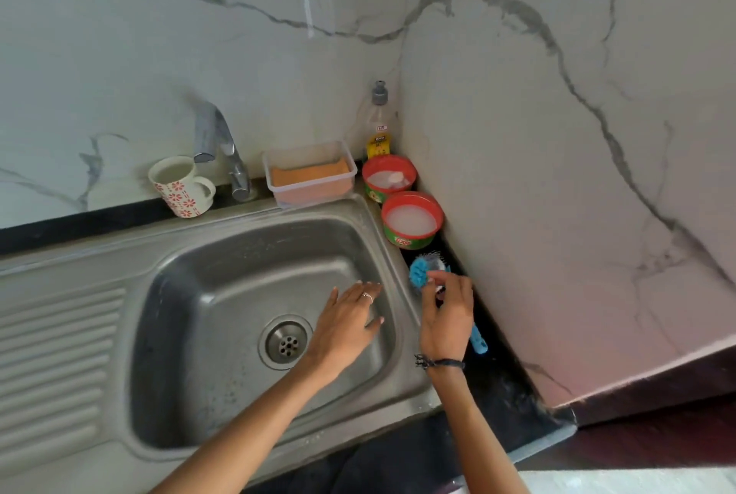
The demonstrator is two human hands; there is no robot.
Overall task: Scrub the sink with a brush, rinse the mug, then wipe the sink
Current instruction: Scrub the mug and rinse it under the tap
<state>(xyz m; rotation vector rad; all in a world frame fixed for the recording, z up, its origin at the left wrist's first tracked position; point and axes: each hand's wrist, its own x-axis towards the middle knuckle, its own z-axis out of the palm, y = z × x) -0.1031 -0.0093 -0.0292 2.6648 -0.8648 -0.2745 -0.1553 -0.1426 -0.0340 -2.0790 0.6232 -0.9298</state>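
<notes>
Fingertips of the right hand point(446, 318) pinch the blue dish brush point(420, 274) on the dark counter beside the sink point(398, 254), left hand point(346, 324) spread open over the basin; so light a pinch could let it slip against the soap tubs point(412, 220).

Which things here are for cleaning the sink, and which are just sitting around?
For the job: sink, blue brush under the right hand, flowered mug, tap.

Just sitting there: two red tubs, bottle, clear box.

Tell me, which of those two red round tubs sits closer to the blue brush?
The front tub, with the smooth white paste, is closer to the blue brush. The other tub stands farther back beside the yellow-labelled bottle.
</notes>
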